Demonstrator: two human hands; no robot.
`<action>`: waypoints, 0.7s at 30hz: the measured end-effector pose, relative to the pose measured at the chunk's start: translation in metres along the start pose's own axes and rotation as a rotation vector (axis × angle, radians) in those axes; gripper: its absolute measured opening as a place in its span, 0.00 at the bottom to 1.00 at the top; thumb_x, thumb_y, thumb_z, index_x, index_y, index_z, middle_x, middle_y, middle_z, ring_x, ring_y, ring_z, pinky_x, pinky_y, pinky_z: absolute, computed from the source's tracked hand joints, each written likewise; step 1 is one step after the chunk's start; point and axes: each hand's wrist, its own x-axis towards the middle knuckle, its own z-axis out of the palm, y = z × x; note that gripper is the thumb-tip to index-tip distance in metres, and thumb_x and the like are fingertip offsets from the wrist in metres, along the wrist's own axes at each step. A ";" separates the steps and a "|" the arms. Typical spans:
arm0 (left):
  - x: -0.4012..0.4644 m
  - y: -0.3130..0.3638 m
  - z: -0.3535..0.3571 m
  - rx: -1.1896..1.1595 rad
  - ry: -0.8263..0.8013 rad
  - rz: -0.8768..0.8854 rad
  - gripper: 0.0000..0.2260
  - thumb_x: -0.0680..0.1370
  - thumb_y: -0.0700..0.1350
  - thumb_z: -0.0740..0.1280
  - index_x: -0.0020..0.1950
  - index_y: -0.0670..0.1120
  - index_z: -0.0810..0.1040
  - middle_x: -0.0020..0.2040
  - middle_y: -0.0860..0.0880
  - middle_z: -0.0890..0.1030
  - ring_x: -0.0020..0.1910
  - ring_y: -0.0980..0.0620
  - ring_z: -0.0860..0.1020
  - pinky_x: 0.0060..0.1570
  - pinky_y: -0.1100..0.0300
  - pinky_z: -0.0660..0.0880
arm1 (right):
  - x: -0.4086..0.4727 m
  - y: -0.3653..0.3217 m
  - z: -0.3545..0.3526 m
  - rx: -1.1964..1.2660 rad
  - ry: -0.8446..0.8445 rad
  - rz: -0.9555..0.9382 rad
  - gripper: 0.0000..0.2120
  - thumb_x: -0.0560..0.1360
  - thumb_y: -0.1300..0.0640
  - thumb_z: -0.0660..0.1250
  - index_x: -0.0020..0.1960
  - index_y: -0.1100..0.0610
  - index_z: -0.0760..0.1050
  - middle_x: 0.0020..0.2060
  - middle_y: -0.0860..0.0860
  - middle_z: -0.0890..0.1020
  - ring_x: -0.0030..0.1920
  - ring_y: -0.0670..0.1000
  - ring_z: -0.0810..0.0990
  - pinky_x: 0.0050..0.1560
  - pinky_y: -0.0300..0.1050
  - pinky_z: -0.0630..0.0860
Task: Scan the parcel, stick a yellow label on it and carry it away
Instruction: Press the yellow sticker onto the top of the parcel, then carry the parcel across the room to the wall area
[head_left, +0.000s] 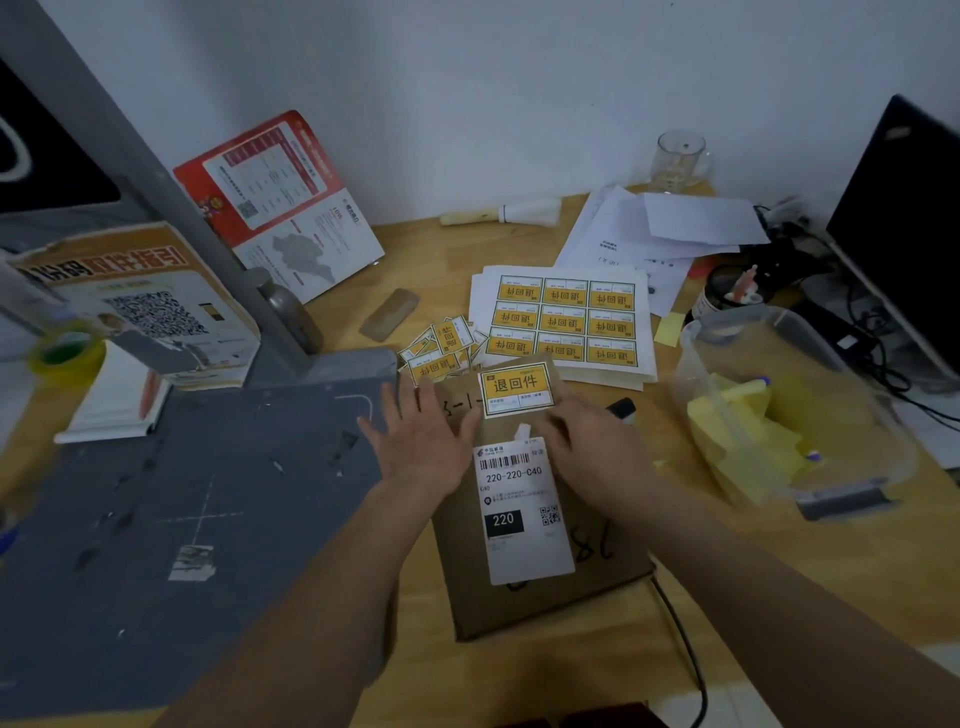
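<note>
Wooden desk (727, 597), centre frame: brown parcel (540, 592) lies flat, yellow label (516, 389) on its upper edge. Left hand (423, 441), fingers spread, presses the parcel; right hand (592, 452) rests fingers loosely curled below the label. Risk: an unpressed label may lift when carried.

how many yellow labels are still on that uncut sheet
9 yellow rectangular labels on the white paper sheet, in three rows of three, behind the brown cardboard parcel; its near edge hides none.
</note>
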 end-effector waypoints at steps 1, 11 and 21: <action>-0.004 -0.006 -0.001 -0.037 0.028 -0.017 0.35 0.76 0.67 0.51 0.77 0.47 0.49 0.79 0.48 0.46 0.77 0.44 0.44 0.72 0.38 0.46 | 0.002 -0.003 -0.007 0.072 0.026 0.062 0.15 0.80 0.49 0.56 0.60 0.55 0.73 0.62 0.52 0.76 0.52 0.50 0.77 0.54 0.49 0.77; -0.070 -0.038 0.027 -1.381 -0.281 -0.630 0.31 0.78 0.65 0.48 0.69 0.44 0.70 0.65 0.43 0.76 0.63 0.43 0.73 0.63 0.47 0.70 | -0.008 0.022 -0.003 0.663 -0.089 0.528 0.25 0.79 0.41 0.54 0.68 0.57 0.68 0.63 0.55 0.75 0.62 0.55 0.73 0.63 0.55 0.70; -0.088 -0.031 0.039 -1.451 -0.476 -0.659 0.25 0.76 0.64 0.58 0.55 0.46 0.82 0.46 0.43 0.86 0.47 0.41 0.83 0.53 0.45 0.78 | -0.016 0.019 0.005 0.886 -0.175 0.836 0.29 0.79 0.41 0.53 0.71 0.60 0.65 0.64 0.60 0.73 0.64 0.60 0.72 0.64 0.52 0.66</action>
